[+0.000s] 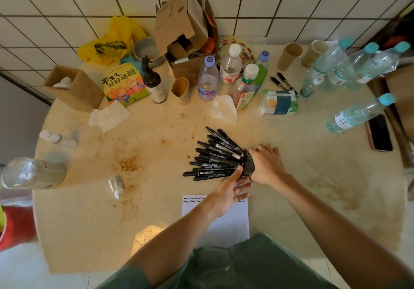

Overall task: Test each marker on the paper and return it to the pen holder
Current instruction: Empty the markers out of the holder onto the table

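Observation:
Several black markers (pixel 212 156) fan out to the left from a black mesh pen holder (pixel 248 163) that lies tipped on its side on the round table. My right hand (pixel 266 165) grips the holder from the right. My left hand (pixel 230 191) has its fingers spread, fingertips touching the lowest markers at the holder's mouth. A white sheet of paper (pixel 226 223) with rows of short black squiggles along its top lies just below, partly covered by my left forearm.
The far half of the beige table (pixel 156 149) holds plastic bottles (pixel 207 80), paper cups (pixel 290 55), a cardboard box (pixel 183 31), a tissue pack (pixel 279 102), crumpled tissues and a book. A phone (pixel 379 133) lies at the right edge. A glass jar (pixel 31 173) lies at the left.

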